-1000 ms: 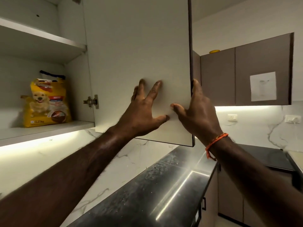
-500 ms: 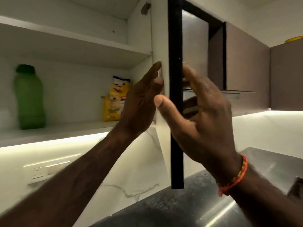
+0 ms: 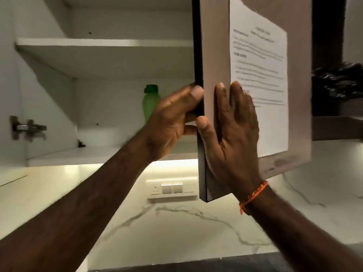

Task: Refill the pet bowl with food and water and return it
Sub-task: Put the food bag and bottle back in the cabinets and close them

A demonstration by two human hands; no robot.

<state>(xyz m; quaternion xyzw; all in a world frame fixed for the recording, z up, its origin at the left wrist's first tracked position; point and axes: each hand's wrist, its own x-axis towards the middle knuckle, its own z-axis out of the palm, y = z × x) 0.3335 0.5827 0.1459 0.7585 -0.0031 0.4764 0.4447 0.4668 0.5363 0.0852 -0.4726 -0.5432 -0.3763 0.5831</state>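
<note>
The brown cabinet door (image 3: pixel 214 46) stands partly swung, its dark edge facing me. My left hand (image 3: pixel 172 118) grips that edge, thumb on the front and fingers curled behind it. My right hand (image 3: pixel 233 130) presses flat on the door's outer face with straight fingers, its thumb against the edge. Inside the white cabinet a green bottle (image 3: pixel 150 101) stands on the lower shelf (image 3: pixel 94 154), partly hidden by my left hand. No pet food bag and no bowl show in this view.
A printed sheet (image 3: pixel 263 75) is stuck on the door's outer face. A metal hinge (image 3: pixel 25 127) sits on the cabinet's left wall. A switch and socket panel (image 3: pixel 170 188) is on the marble wall below, and a dark counter edge (image 3: pixel 196 266) runs along the bottom.
The door has swung further round, so its outer face with the sheet now shows. The yellow food bag has gone out of sight. My right hand has moved onto the outer face.
</note>
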